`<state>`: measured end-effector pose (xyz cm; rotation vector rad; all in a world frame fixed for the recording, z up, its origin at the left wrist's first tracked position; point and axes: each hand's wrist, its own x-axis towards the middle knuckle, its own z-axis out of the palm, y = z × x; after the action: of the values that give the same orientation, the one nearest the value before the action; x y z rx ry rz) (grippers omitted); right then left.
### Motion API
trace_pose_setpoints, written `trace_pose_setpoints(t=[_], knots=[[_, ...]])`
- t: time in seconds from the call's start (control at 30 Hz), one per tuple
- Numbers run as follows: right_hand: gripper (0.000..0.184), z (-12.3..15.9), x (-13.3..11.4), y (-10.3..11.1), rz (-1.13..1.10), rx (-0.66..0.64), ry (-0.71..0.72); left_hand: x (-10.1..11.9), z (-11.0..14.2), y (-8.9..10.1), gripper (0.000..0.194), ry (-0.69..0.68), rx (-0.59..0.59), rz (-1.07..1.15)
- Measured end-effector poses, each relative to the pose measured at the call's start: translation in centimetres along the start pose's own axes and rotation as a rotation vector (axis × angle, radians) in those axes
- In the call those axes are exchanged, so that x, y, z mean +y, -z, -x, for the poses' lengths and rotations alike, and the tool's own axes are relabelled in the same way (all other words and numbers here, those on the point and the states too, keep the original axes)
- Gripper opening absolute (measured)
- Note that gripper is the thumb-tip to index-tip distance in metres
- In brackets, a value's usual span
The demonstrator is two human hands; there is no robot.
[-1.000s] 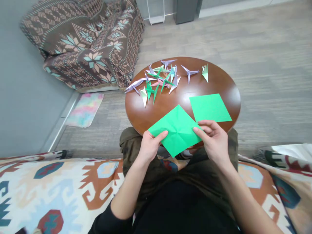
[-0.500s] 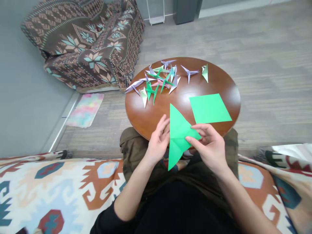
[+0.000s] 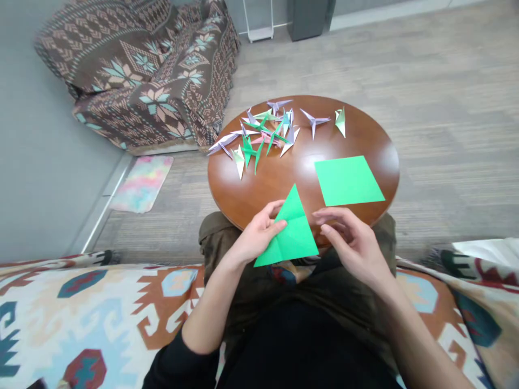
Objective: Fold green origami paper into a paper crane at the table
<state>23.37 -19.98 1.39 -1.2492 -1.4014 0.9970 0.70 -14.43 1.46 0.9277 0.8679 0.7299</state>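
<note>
A green sheet of origami paper [image 3: 295, 237], folded into a triangle with creases across it, is held above my lap near the table's front edge. My left hand [image 3: 261, 232] pinches its left side, thumb on top and fingers underneath. To the right of the paper, my right hand [image 3: 351, 240] is apart from it, fingers curved and thumb separated, with nothing in them. Another green square sheet [image 3: 349, 181] lies flat on the table just beyond my right hand.
The round brown table [image 3: 279, 186] bears several folded paper cranes [image 3: 263, 132] in purple, green, white and pink at its far left. A purple crane [image 3: 314, 123] and a pale green crane [image 3: 340, 122] stand farther right. A patterned sofa [image 3: 154, 81] is beyond.
The folded green paper has passed from my right hand to my left and turned, its long edge now slanting. My right hand has let go; my left has closed on it.
</note>
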Motion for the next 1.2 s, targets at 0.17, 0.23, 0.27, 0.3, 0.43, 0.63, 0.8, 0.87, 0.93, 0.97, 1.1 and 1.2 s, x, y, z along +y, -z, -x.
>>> trace_pose_setpoints(t=[0.17, 0.23, 0.27, 0.3, 0.43, 0.63, 0.8, 0.87, 0.93, 0.97, 1.1, 1.2], knots=[[0.033, -1.1, 0.1, 0.6, -0.06, -0.2, 0.028, 1.6, 0.4, 0.6, 0.099, 0.091, -0.147, -0.123], [0.039, -1.2, 0.0, 0.3, -0.172, -0.233, -0.032, 1.8, 0.3, 0.5, 0.101, 0.097, -0.194, -0.173], [0.044, -1.2, 0.0, 0.2, -0.22, -0.218, -0.051, 1.9, 0.2, 0.5, 0.101, 0.1, -0.212, -0.195], [0.048, -1.2, -0.1, 0.1, -0.258, -0.196, -0.06, 1.9, 0.1, 0.5, 0.102, 0.103, -0.228, -0.217], [0.046, -1.4, -0.3, 0.5, -0.325, -0.138, -0.053, 2.0, 0.0, 0.8, 0.101, 0.105, -0.263, -0.277], [0.013, -2.2, -0.8, 2.4, -0.19, -0.311, -0.119, 2.8, -0.3, 1.4, 0.092, 0.122, -0.341, -0.312], [0.018, -2.7, -0.7, 2.9, -0.213, -0.408, -0.189, 3.2, -0.7, 1.6, 0.084, 0.139, -0.4, -0.257], [0.017, -2.7, -0.6, 2.6, -0.244, -0.458, -0.238, 3.1, -0.8, 1.5, 0.08, 0.14, -0.429, -0.271], [0.015, -2.7, -0.6, 2.3, -0.257, -0.525, -0.295, 3.0, -1.1, 1.5, 0.078, 0.139, -0.469, -0.307], [0.014, -2.6, -0.6, 2.2, -0.254, -0.547, -0.315, 3.0, -1.2, 1.7, 0.077, 0.129, -0.479, -0.327], [0.012, -2.4, -0.4, 1.9, -0.254, -0.323, -0.303, 2.7, -1.7, 2.9, 0.061, -0.233, -0.063, -0.321], [0.016, -2.5, 0.1, 1.3, -0.34, 0.107, -0.221, 2.0, -1.6, 3.5, 0.06, -0.46, 0.397, -0.21]])
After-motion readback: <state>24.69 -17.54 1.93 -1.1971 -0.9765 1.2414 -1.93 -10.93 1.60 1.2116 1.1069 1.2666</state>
